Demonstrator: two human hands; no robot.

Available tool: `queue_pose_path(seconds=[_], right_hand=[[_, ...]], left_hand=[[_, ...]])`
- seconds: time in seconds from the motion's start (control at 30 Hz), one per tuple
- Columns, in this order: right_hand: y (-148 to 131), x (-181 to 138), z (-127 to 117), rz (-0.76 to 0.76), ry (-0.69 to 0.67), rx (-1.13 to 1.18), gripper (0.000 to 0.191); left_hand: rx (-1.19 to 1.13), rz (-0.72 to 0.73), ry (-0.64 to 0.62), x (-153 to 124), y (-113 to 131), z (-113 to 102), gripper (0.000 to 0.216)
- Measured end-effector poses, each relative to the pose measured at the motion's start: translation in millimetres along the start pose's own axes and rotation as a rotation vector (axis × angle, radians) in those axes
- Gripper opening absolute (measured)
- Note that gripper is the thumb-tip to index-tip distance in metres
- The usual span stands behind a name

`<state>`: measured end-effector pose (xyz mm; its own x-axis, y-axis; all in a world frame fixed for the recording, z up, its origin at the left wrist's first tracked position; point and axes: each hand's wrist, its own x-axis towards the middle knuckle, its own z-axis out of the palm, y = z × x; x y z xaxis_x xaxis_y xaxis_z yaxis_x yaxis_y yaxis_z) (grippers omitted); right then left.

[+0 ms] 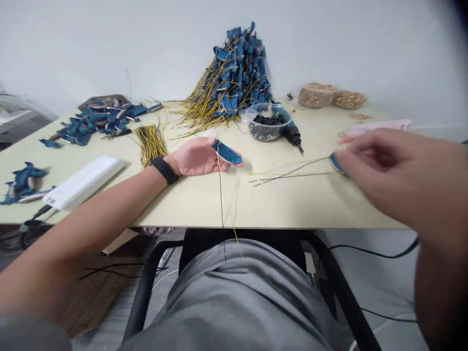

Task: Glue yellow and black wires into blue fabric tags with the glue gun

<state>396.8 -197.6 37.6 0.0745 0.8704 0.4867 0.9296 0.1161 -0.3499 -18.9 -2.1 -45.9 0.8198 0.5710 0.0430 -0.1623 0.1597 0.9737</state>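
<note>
My left hand (193,158) is palm up over the table, its fingers under a blue curved piece (229,154) with a pale edge. A yellow and a black wire hang from that piece past the table's front edge to my lap. At the right, my right hand (387,170) is closed in a pinch on a second blue piece (334,162), mostly hidden by the fingers. Its yellow and black wires stretch left above the tabletop. Behind my left wrist lies a bundle of yellow and black wires (150,144).
A tall heap of wired blue pieces (237,73) leans at the wall. Before it stand a clear tub of black bits (266,127) and a power tool (292,134). More blue pieces (87,122) and a white power bank-like box (86,181) lie left; bagged tan bits (316,95) sit back right.
</note>
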Motion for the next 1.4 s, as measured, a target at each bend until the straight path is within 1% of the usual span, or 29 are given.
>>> queue_pose_path(seconds=[0.07, 0.1, 0.13, 0.2, 0.23, 0.3, 0.33, 0.4, 0.47, 0.57, 0.6, 0.67, 0.7, 0.77, 0.83, 0.87, 0.9, 0.93, 0.97, 1.0, 1.07, 1.13, 1.2, 1.23, 1.3, 1.4], right_hand=[[-59.9, 34.6, 13.1, -0.194, -0.147, 0.211, 0.016], [-81.5, 51.5, 21.7, -0.295, -0.218, 0.277, 0.015], [-97.5, 67.0, 31.4, -0.374, -0.277, 0.318, 0.018], [-116.1, 91.6, 51.4, -0.476, -0.430, 0.368, 0.018], [-120.8, 100.4, 60.4, -0.506, -0.481, 0.380, 0.018], [-125.9, 111.1, 72.9, -0.532, -0.509, 0.386, 0.020], [-127.7, 113.6, 76.0, -0.537, -0.509, 0.381, 0.021], [-131.4, 115.1, 76.3, -0.537, -0.507, 0.365, 0.022], [-136.5, 114.5, 71.4, -0.536, -0.512, 0.353, 0.021], [-147.8, 114.2, 60.2, -0.542, -0.501, 0.345, 0.022], [-152.5, 114.5, 55.7, -0.544, -0.492, 0.341, 0.022], [-162.5, 115.5, 44.9, -0.553, -0.472, 0.317, 0.023], [-167.3, 116.5, 38.6, -0.560, -0.458, 0.297, 0.025], [-174.7, 119.7, 25.2, -0.604, -0.423, 0.278, 0.025], [-177.8, 125.7, 12.5, -0.658, -0.375, 0.283, 0.021], [-177.6, 129.9, 7.3, -0.658, -0.348, 0.276, 0.017], [-176.3, 134.9, 3.2, -0.634, -0.327, 0.256, 0.012], [-173.9, 140.4, 0.3, -0.588, -0.311, 0.222, 0.010], [-170.7, 146.2, -1.3, -0.530, -0.299, 0.181, 0.013], [-166.7, 152.0, -1.5, -0.478, -0.298, 0.142, 0.020], [-157.7, 162.5, 1.6, -0.412, -0.305, 0.069, 0.033], [-148.6, 169.5, 8.6, -0.336, -0.341, 0.008, 0.032], [-140.7, 172.4, 17.9, -0.253, -0.391, -0.056, 0.025], [-137.4, 172.4, 23.1, -0.220, -0.417, -0.097, 0.022], [-131.5, 170.8, 34.2, -0.180, -0.474, -0.185, 0.019], [-122.3, 166.7, 52.0, -0.130, -0.547, -0.250, 0.018]], left_hand=[[0.027, 0.011, -0.029, 0.9, -0.5, -2.6, 0.075], [0.035, 0.018, -0.036, 1.2, -0.9, -3.4, 0.075], [0.040, 0.025, -0.033, 1.4, -1.2, -3.9, 0.075], [0.039, 0.044, 0.020, 1.2, -2.2, -3.7, 0.073], [0.034, 0.050, 0.056, 0.7, -2.7, -3.4, 0.072], [0.018, 0.057, 0.106, -0.5, -3.4, -2.6, 0.071], [0.008, 0.058, 0.112, -1.0, -3.8, -2.6, 0.071], [-0.005, 0.057, 0.081, -1.2, -4.4, -3.2, 0.071], [-0.011, 0.061, 0.041, 0.4, -4.7, -4.2, 0.075], [-0.034, 0.052, 0.035, 5.1, -1.0, -1.9, 0.090], [-0.051, 0.050, 0.061, 6.4, 2.3, 0.9, 0.096], [-0.086, 0.067, 0.154, 6.9, 12.7, 10.0, 0.108], [-0.092, 0.085, 0.217, 5.4, 19.7, 15.9, 0.112], [-0.065, 0.155, 0.364, -1.6, 36.5, 27.6, 0.110], [0.010, 0.245, 0.486, -13.5, 55.2, 34.5, 0.098], [0.064, 0.265, 0.502, -20.6, 64.5, 34.4, 0.089], [0.122, 0.265, 0.493, -27.9, 73.4, 31.4, 0.078], [0.169, 0.292, 0.511, -35.1, 81.7, 25.5, 0.070], [0.219, 0.315, 0.532, -41.6, 89.2, 16.9, 0.067], [0.263, 0.303, 0.559, -47.2, 95.6, 6.4, 0.071], [0.323, 0.318, 0.692, -54.7, 105.1, -16.8, 0.082], [0.373, 0.319, 0.821, -57.1, 110.4, -35.9, 0.086], [0.438, 0.306, 0.934, -54.1, 112.2, -43.8, 0.090], [0.483, 0.299, 0.980, -50.6, 111.6, -42.2, 0.091], [0.600, 0.301, 1.037, -40.1, 107.1, -28.2, 0.090], [0.795, 0.371, 1.011, -18.2, 91.1, 11.9, 0.073]])
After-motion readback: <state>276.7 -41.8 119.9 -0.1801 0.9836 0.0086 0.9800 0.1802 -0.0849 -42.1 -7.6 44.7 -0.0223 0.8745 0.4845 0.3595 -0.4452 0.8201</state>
